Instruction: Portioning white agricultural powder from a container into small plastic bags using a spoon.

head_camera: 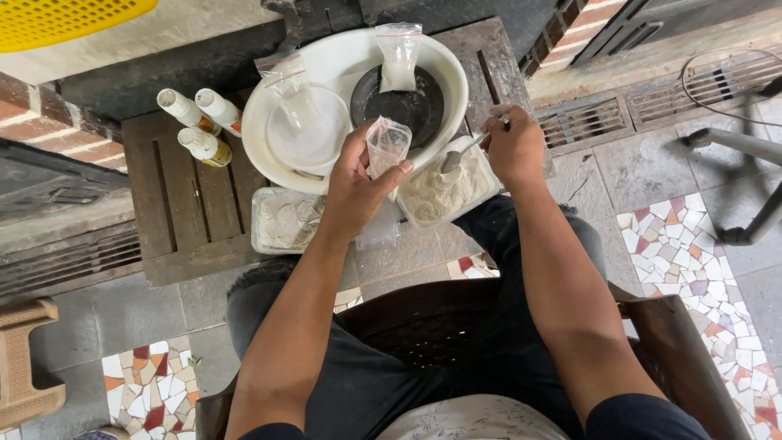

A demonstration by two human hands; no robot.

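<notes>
My left hand (355,181) holds a small clear plastic bag (386,145) upright, its mouth open, just above a clear tub of white powder (446,194). My right hand (513,147) grips the handle of a metal spoon (461,153); the spoon's bowl sits over the powder tub beside the bag. Behind them a large white basin (358,53) holds a dark bowl (401,106), a white lid or dish (311,140) and two more small clear bags, one on each.
Three small white bottles (202,122) lie on the dark wooden pallet (191,208). A second clear tub (287,220) with white material sits left of the powder tub. I sit on a dark plastic chair (684,358). A floor drain grate (586,122) lies to the right.
</notes>
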